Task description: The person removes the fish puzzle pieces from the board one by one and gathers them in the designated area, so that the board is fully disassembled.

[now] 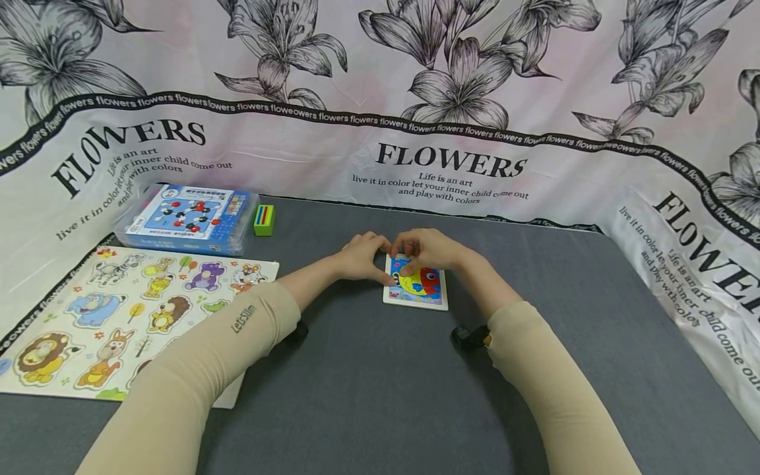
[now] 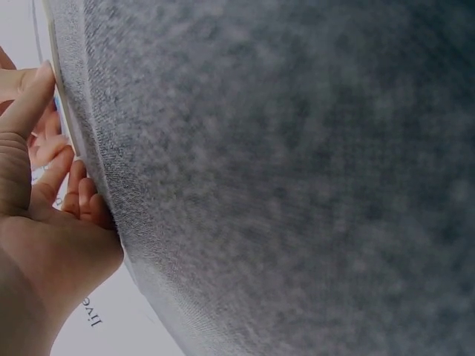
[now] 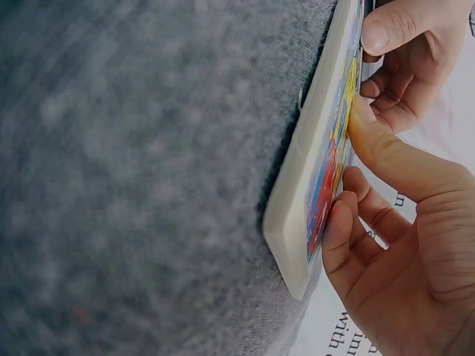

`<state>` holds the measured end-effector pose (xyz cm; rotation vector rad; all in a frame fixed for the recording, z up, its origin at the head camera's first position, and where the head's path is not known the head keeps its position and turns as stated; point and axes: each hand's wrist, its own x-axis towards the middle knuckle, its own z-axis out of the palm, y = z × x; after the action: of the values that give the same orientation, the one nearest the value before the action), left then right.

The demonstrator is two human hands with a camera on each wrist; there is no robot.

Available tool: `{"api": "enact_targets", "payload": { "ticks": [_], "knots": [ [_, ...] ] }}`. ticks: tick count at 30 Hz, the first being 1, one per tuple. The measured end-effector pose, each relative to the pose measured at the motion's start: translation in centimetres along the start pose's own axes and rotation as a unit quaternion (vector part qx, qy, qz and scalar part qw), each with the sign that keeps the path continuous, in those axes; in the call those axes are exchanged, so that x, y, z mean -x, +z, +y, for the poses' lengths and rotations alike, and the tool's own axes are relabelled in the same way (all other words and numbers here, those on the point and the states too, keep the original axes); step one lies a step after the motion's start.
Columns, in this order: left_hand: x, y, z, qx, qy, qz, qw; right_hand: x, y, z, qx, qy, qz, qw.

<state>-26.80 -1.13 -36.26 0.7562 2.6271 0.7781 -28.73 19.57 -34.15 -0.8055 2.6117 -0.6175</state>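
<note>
A small jigsaw puzzle board (image 1: 415,305) with a pale frame lies on the dark cloth, its picture a yellow fish with a red face. My left hand (image 1: 361,257) holds the board's left side, its thumb at the edge and its fingers by the far left corner. Over the picture is my right hand (image 1: 430,249), its thumb touching the yellow part and its other fingers bent. In the right wrist view the board (image 3: 286,222) shows edge-on, with the right hand's fingertips (image 3: 338,222) against its face. Whether they pinch a loose piece is hidden.
To the left lies a large animal puzzle board (image 1: 133,310), partly under the left forearm. Behind it are a clear plastic box (image 1: 184,218) with a blue-and-white label and a small green block (image 1: 264,220) with coloured stripes. A flower-print cloth (image 1: 320,142) rises at the back.
</note>
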Motion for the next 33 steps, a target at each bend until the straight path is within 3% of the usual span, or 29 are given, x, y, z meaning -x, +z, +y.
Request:
{"api": "enact_targets", "payload": {
  "ticks": [8,20,33],
  "knots": [
    [-0.03,-0.07,0.1,-0.011,0.002,0.0,0.9999,0.08,0.04,-0.17,-0.014,0.016,0.003,0.9998],
    [-0.15,-0.25,0.42,-0.083,0.003,0.002,0.9965,0.04,0.2,-0.1,-0.03,0.015,0.011,0.9994],
    [0.0,-0.12,0.49,-0.083,0.003,0.009,0.9965,-0.01,0.11,-0.08,-0.064,0.035,0.011,0.9973]
  ]
}}
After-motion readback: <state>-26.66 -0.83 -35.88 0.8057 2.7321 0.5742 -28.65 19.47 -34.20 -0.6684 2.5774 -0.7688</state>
